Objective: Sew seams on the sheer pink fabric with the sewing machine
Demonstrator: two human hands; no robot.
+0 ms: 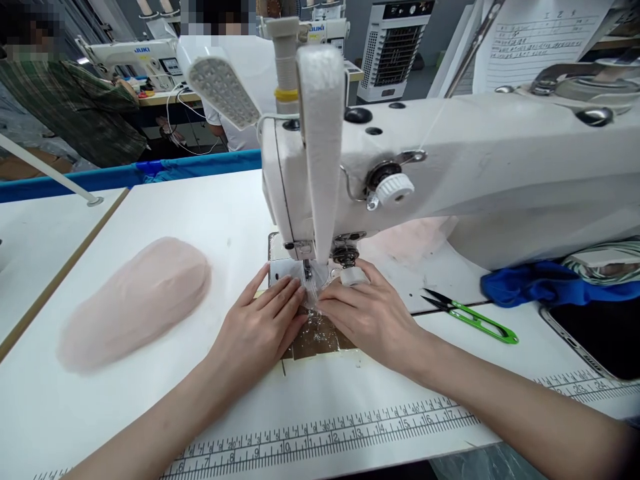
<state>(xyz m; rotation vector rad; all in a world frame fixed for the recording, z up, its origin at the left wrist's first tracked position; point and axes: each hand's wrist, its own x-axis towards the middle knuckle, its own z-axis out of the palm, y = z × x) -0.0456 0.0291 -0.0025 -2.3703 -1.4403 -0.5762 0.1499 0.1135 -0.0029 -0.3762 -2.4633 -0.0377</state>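
A thin see-through piece of fabric point(312, 293) lies under the presser foot point(307, 269) of a white sewing machine point(450, 153). My left hand point(265, 320) rests flat to the left of the foot, fingers stretched out, fingertips at the fabric's edge. On the other side, my right hand point(375, 313) has its fingers curled together on the fabric, just below the white knob point(353, 276). The fingers hide part of the fabric. Brown tape point(323, 337) with shiny specks covers the table between my hands.
Pale pink sheer fabric point(140, 303) lies at left; more pink fabric point(413, 239) lies behind the needle area. Green thread snips point(483, 321), blue cloth point(520, 283) and a phone point(595, 337) are at right. A printed ruler point(310, 437) runs along the front. Two people sit beyond.
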